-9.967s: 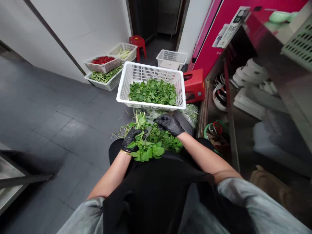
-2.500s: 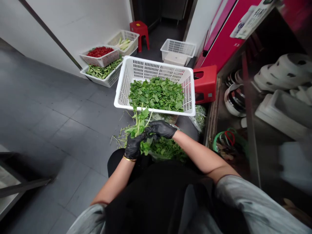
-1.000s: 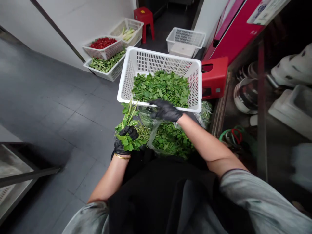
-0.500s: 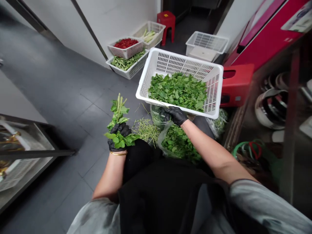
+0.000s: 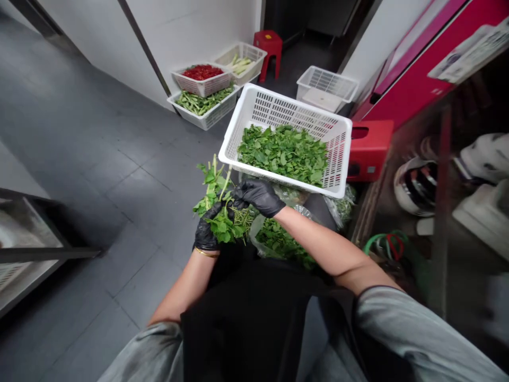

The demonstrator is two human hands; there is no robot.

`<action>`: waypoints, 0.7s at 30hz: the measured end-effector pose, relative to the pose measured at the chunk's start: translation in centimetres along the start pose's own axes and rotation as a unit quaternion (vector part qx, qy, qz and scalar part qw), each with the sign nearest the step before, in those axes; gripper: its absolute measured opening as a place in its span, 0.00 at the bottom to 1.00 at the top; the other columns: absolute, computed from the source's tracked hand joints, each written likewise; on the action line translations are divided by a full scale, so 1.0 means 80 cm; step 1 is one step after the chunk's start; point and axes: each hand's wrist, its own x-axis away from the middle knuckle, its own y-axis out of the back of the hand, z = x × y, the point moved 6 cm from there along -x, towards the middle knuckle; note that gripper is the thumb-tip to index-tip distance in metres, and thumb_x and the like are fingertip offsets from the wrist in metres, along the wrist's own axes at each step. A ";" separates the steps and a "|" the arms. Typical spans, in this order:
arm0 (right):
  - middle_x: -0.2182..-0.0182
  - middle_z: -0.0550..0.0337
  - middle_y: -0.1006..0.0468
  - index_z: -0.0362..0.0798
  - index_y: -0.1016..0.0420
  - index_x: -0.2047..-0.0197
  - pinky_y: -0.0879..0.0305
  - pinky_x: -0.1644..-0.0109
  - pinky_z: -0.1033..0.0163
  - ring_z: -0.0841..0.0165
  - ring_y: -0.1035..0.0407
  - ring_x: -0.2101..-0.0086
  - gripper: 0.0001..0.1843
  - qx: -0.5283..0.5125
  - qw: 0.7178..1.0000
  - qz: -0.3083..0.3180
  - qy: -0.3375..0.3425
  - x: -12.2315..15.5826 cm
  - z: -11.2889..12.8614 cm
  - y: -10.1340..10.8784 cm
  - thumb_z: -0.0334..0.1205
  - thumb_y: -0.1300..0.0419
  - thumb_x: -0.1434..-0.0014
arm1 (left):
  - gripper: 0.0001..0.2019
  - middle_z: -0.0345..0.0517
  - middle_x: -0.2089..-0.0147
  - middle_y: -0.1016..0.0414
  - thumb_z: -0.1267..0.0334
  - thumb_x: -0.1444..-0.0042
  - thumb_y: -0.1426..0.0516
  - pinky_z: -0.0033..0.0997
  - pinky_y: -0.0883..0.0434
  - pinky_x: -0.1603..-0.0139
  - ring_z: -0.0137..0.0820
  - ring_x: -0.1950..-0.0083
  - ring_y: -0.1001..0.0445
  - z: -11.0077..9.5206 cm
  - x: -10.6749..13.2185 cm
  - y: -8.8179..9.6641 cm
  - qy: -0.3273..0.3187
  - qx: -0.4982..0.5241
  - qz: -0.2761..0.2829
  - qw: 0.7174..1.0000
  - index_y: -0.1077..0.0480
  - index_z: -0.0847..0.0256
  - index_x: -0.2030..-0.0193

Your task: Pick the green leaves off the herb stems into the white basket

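Both hands wear black gloves. My left hand (image 5: 207, 233) is closed round a bunch of leafy green stems (image 5: 217, 204), held stalks-up above my lap. My right hand (image 5: 257, 196) is closed in a pinch at the same bunch, fingers on its leaves. Just beyond stands a white slotted basket (image 5: 342, 154) half full of picked green leaves (image 5: 284, 154). Under my forearm lies a clear plastic bag of more greens (image 5: 282, 241). Bare stalks (image 5: 240, 216) lie on the floor below the bunch.
Against the far wall stand white baskets of red chillies (image 5: 202, 72), green beans (image 5: 199, 101) and pale stalks (image 5: 240, 63). An empty white basket (image 5: 326, 87), two red stools (image 5: 369, 148) and a metal shelf with bowls (image 5: 413, 183) are on the right. Grey floor tiles (image 5: 99, 159) stretch left.
My right hand has come back from the basket's front edge to the bunch. My left hand brought the bunch in from the left toward the middle.
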 end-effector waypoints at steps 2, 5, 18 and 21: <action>0.78 0.61 0.22 0.44 0.27 0.68 0.31 0.73 0.67 0.72 0.28 0.78 0.15 0.010 0.997 -0.066 0.033 -0.004 0.025 0.056 0.47 0.33 0.50 | 0.09 0.46 0.62 0.20 0.67 0.45 0.42 0.33 0.24 0.66 0.34 0.65 0.21 -0.002 -0.005 -0.005 -0.018 -0.005 0.017 1.000 0.27 0.62 0.56; 0.74 0.62 0.21 0.42 0.27 0.64 0.32 0.70 0.71 0.76 0.28 0.76 0.07 0.120 0.967 -0.205 0.087 -0.010 0.068 0.167 0.37 0.42 0.41 | 0.09 0.43 0.65 0.21 0.71 0.46 0.42 0.27 0.26 0.74 0.29 0.71 0.23 -0.010 -0.011 -0.005 -0.039 -0.021 0.019 0.999 0.28 0.62 0.57; 0.75 0.57 0.20 0.42 0.21 0.67 0.35 0.78 0.69 0.74 0.32 0.81 0.24 -0.001 0.998 -0.065 -0.011 0.014 0.007 0.089 0.55 0.30 0.58 | 0.18 0.48 0.60 0.19 0.65 0.54 0.34 0.38 0.22 0.58 0.38 0.60 0.20 0.039 -0.022 -0.047 -0.024 -0.096 0.072 0.992 0.26 0.61 0.53; 0.76 0.56 0.20 0.41 0.22 0.68 0.38 0.80 0.69 0.75 0.34 0.83 0.24 -0.027 0.994 -0.102 -0.023 0.019 0.021 0.114 0.54 0.29 0.59 | 0.18 0.48 0.62 0.19 0.67 0.56 0.34 0.38 0.23 0.57 0.40 0.58 0.20 0.039 -0.021 -0.047 -0.033 -0.114 0.067 0.991 0.25 0.62 0.56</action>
